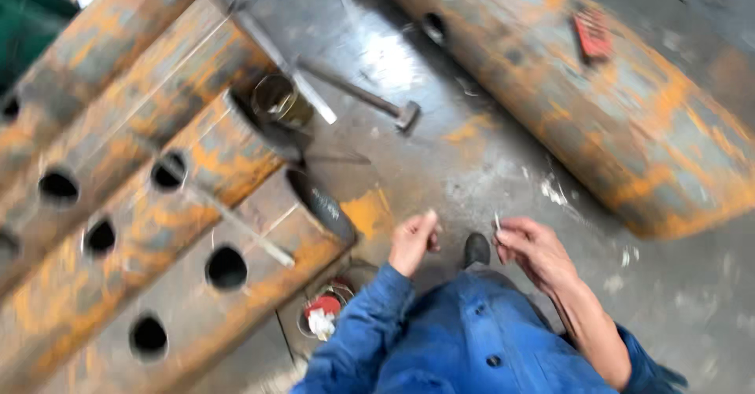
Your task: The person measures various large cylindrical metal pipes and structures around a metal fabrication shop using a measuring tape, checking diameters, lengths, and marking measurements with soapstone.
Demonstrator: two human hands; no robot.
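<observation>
Two bare hands meet low in the head view, above a grey concrete floor (472, 158) streaked with rust and pale dust. The left hand (413, 241) is closed loosely, thumb against forefinger, and seems to pinch something small and pale at its tip; motion blur hides what it is. The right hand (535, 248) has its fingers drawn together on a thin white stick (497, 222), perhaps chalk, held upright between thumb and fingertips, a grip that suits marking or fine handling. The two hands are near each other but apart, with the toe of a dark shoe (476, 248) showing between them. Blue sleeves and a blue buttoned jacket (472, 339) fill the lower edge. Along the left side of the floor lie rusty steel beams (157, 205), side by side and pierced with round holes; a flat metal strip (252, 233) rests across one. A small open tin (279, 99) stands at their upper end. A hammer (370, 99) lies flat on the floor well beyond the hands, head pointing right. A large rusty pipe (598, 95) lies along the upper right, bearing a small red object (592, 34). A round tin with a red and white lid (322, 311) sits by the left sleeve.
</observation>
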